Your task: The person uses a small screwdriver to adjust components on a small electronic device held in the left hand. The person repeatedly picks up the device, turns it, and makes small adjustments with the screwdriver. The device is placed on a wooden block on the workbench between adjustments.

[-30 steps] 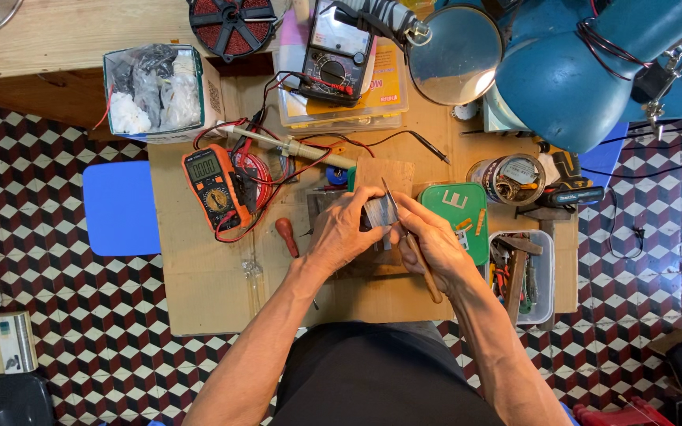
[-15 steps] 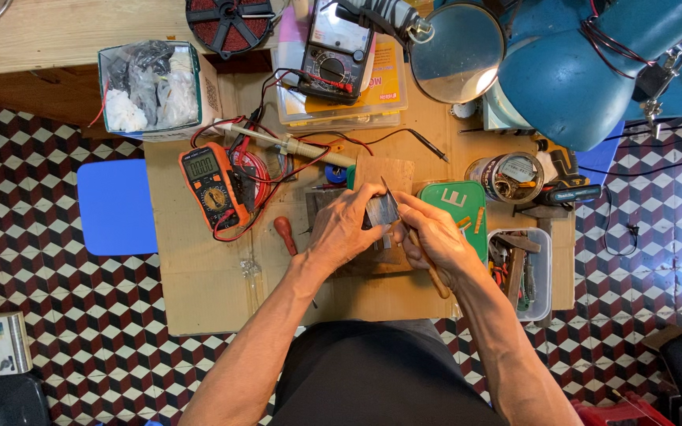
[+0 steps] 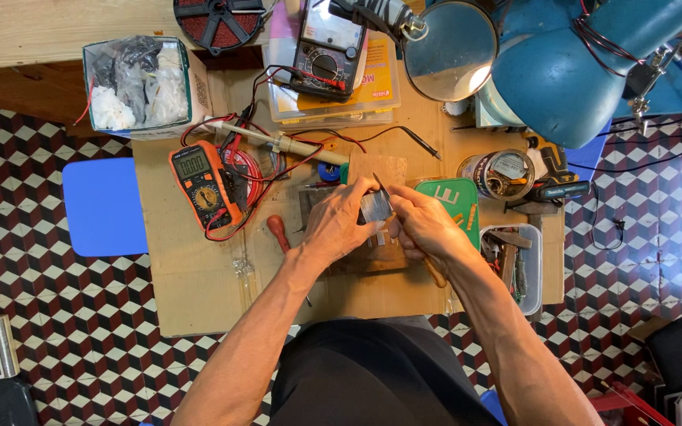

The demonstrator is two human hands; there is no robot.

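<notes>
Here the thin tool in the right hand seemingly points up-left

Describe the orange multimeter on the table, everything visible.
The orange multimeter lies flat and face up on the cardboard sheet, left of the left hand, apart from it. Orange casing, dark face, grey display above a round dial. It lies tilted. Red and black leads run from it.
</notes>
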